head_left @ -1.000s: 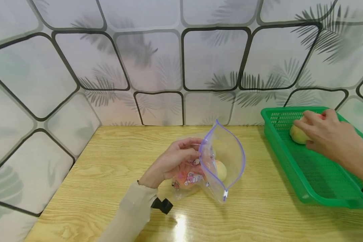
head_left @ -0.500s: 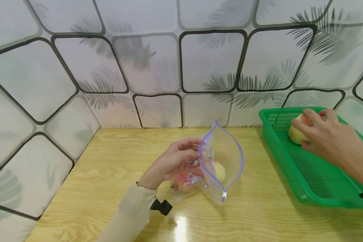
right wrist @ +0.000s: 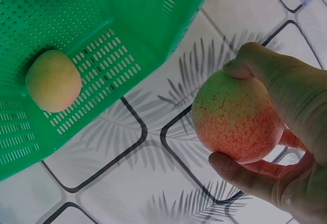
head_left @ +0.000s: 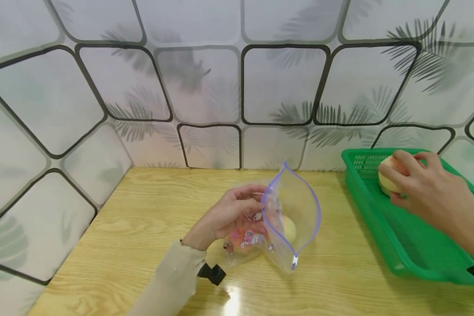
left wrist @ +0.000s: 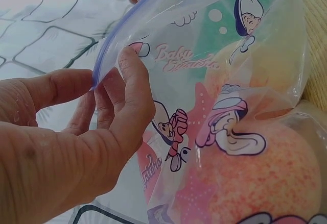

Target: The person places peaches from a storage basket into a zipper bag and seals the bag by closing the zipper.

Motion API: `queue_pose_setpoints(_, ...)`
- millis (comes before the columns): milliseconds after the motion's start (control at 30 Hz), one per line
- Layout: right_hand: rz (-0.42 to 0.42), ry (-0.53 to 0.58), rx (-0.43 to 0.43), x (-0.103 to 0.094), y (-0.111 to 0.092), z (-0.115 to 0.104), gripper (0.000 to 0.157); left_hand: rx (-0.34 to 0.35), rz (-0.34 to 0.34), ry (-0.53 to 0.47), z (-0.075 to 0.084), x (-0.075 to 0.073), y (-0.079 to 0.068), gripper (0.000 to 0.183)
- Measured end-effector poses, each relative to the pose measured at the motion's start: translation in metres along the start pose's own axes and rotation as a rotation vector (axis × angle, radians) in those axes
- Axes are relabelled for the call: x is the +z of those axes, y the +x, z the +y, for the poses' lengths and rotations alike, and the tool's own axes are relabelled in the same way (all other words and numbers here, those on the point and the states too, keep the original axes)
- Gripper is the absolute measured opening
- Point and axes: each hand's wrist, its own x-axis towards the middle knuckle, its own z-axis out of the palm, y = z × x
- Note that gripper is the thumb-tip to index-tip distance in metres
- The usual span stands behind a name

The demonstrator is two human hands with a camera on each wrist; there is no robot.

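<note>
My left hand (head_left: 231,215) pinches the purple zip edge of a clear cartoon-print zip bag (left wrist: 173,101) between thumb and fingers. The bag's mouth gapes toward the right, with a white slider (head_left: 295,260) at its near end. Inside lie a red-speckled peach (left wrist: 265,170) and a paler peach (head_left: 288,229). My right hand (head_left: 428,186), over the back of a green plastic basket (head_left: 379,237), grips a red-and-yellow peach (right wrist: 237,117) with thumb and fingers. In the right wrist view, another peach (right wrist: 53,81) lies in the basket, apart from the held one; the hand mostly hides it from the head view.
The wood-grain table (head_left: 142,245) bears the bag in the middle and the basket at the right. A patterned wall covering (head_left: 205,87) rises behind the table's back edge and along its left side. The basket's raised left rim stands between the bag and my right hand.
My right hand has raised its peach slightly from the basket, and more of the fruit shows. The left hand still holds the bag's edge in the same spot. The head view has shifted a little.
</note>
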Motion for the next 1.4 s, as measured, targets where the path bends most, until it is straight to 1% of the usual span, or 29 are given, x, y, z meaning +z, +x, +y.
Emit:
queue_pose_setpoints(133,0.006,0.002,-0.035,-0.002,0.003,-0.005,0.063,-0.001,0.004,0.001,0.000,0.000,0.000,0.045)
queue_pose_setpoints(300,0.039,-0.028,-0.074,-0.007,0.012,-0.012,0.054,0.014,-0.012,0.012,0.001,0.000,0.001,0.043)
queue_pose_setpoints(567,0.098,-0.041,-0.145,-0.013,0.022,-0.023,0.049,0.006,-0.003,0.024,0.002,0.000,-0.001,0.046)
queue_pose_setpoints(1033,0.184,-0.053,-0.175,-0.019,0.038,-0.045,0.042,0.005,0.001,0.028,0.002,0.001,-0.001,0.046)
queue_pose_setpoints(1133,0.185,-0.050,-0.179,-0.021,0.041,-0.049,0.042,0.007,0.003,0.032,0.002,0.001,-0.001,0.046)
queue_pose_setpoints(1267,0.164,-0.037,-0.166,-0.023,0.043,-0.055,0.042,0.012,0.006,0.034,0.002,0.002,-0.001,0.046)
queue_pose_setpoints(1400,0.167,-0.022,-0.180,-0.024,0.046,-0.060,0.041,0.011,0.009,0.032,0.002,0.002,-0.001,0.046)
